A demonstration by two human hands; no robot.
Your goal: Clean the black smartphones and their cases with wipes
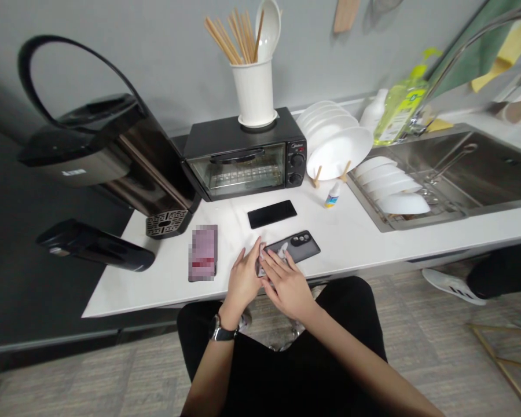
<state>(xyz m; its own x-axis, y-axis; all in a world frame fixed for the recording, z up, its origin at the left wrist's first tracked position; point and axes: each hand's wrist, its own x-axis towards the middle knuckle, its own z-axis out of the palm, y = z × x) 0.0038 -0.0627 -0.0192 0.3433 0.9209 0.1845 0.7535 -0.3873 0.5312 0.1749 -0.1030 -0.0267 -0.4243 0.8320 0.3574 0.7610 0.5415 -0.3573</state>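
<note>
A grey phone case, or possibly a phone seen from its back, lies near the counter's front edge with its dark camera block at the upper right. My left hand holds its left end, fingers close together. Across the lower left part of it lies my right hand, pressing a crumpled white tissue against the surface. Some tissue also shows by the left fingertips. Just behind, a black phone rests screen up. Left of my hands is a blurred pinkish phone-shaped item.
Behind stands a toaster oven with a white utensil holder on top. A tall black drink machine and a dark bottle are left. Rightward are a small dropper bottle, racked plates and a sink.
</note>
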